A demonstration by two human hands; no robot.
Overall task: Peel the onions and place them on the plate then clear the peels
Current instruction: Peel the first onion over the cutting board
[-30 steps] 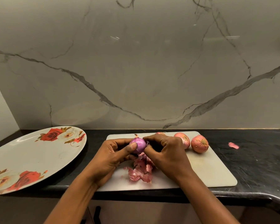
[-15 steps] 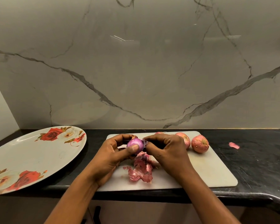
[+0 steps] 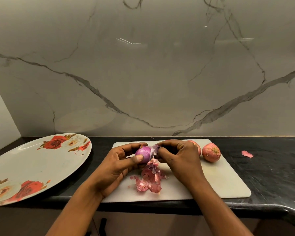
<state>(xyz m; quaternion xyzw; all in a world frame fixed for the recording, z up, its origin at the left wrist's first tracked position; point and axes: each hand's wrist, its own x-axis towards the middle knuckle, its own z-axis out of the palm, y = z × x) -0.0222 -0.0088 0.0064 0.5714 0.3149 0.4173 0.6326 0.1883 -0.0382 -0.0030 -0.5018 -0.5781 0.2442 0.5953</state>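
Newly lifted: skin strip (image 3: pixel 154 148); left hand (image 3: pixel 119 165) grips onion (image 3: pixel 143 153), right hand (image 3: pixel 179 157) pinches strip.

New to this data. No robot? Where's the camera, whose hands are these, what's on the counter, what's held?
There is no robot here: a person works with bare hands. The picture comes from a wide-angle camera worn on their head, looking forward and down. The left hand grips a partly peeled purple onion. The right hand pinches a strip of skin coming off it. Beneath is a white cutting board with a pile of peels, an unpeeled onion, and a second onion partly hidden behind the right hand. A flowered plate sits to the left on the black counter, with no onions on it. A stray peel lies to the right.
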